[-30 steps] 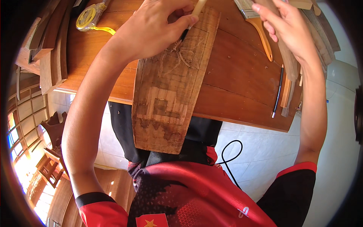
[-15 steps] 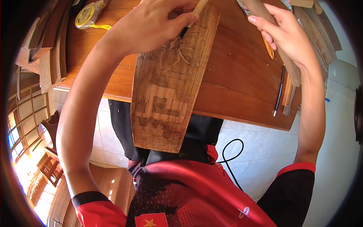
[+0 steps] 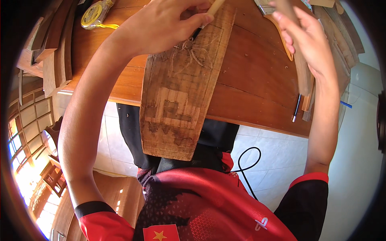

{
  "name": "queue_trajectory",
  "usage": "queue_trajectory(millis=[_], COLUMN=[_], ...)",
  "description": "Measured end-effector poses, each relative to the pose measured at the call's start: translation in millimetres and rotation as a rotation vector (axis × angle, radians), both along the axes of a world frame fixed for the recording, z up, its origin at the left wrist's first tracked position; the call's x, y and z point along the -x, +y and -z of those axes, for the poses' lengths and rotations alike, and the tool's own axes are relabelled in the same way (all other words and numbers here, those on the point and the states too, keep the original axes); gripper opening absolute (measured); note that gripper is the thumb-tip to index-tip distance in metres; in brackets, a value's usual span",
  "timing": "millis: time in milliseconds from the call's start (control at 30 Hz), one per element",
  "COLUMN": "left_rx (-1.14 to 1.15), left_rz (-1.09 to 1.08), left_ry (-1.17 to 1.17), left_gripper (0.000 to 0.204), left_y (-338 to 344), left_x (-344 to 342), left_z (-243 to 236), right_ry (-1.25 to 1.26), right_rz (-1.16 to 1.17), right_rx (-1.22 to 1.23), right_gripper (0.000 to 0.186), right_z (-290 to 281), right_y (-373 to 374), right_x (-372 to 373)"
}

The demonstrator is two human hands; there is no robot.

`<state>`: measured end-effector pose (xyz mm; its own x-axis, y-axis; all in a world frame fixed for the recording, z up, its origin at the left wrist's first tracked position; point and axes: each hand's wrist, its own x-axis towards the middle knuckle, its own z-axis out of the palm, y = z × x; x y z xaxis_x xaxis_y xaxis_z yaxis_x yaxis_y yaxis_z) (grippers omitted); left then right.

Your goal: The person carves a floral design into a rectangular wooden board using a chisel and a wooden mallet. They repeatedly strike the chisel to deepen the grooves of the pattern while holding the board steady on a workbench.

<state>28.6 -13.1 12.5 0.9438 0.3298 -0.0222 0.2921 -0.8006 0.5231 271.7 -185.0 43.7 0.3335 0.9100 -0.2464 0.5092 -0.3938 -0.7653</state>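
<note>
A long, worn wooden plank [image 3: 173,108] lies on the table and juts over its near edge toward me. My left hand [image 3: 181,26] is closed round a chisel [image 3: 216,6] with a pale wooden handle, its dark blade [image 3: 196,33] slanting down to the plank. Thin root-like strands [image 3: 189,50] spread from a small round spot by the blade's lower end. On the right, my right hand [image 3: 307,42] grips a stout length of wood [image 3: 302,76], raised over the table and slightly blurred. A flat paintbrush [image 3: 281,32] with an orange handle lies beneath that hand.
Wooden pieces are stacked at the table's left [image 3: 56,60] and right [image 3: 335,40]. A yellow tape measure [image 3: 92,16] in clear wrap sits at the far left. A dark pencil [image 3: 296,108] rests near the right front corner of the table [image 3: 253,92]. A black cord [image 3: 249,180] loops below.
My right hand has shifted a little with the length of wood, which now stands steeper and farther left at its near end. The left hand and chisel stay almost in place.
</note>
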Motion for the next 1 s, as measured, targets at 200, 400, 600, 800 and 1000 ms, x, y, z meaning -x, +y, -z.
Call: queue_trajectory(millis=[200, 400, 600, 800, 1000], left_rx=[0.041, 0.030, -0.068, 0.530, 0.517], left_rz=[-0.033, 0.040, 0.047, -0.248, -0.421], left_ry=[-0.004, -0.043, -0.225, -0.235, -0.379], left_gripper=[0.041, 0.039, 0.035, 0.029, 0.035], left_y=[-7, 2, -10, 23, 27], left_x=[2, 1, 8, 37, 83], left_z=[-7, 2, -2, -22, -10], right_ry=[0.044, 0.067, 0.145, 0.158, -0.090], right_rz=[0.112, 0.136, 0.105, 0.172, -0.129], right_rx=[-0.115, -0.088, -0.096, -0.130, -0.250], right_gripper=[0.029, 0.036, 0.026, 0.027, 0.039], right_z=[4, 8, 21, 13, 15], right_y=[-1, -6, -11, -22, -7], right_x=[7, 16, 18, 43, 90])
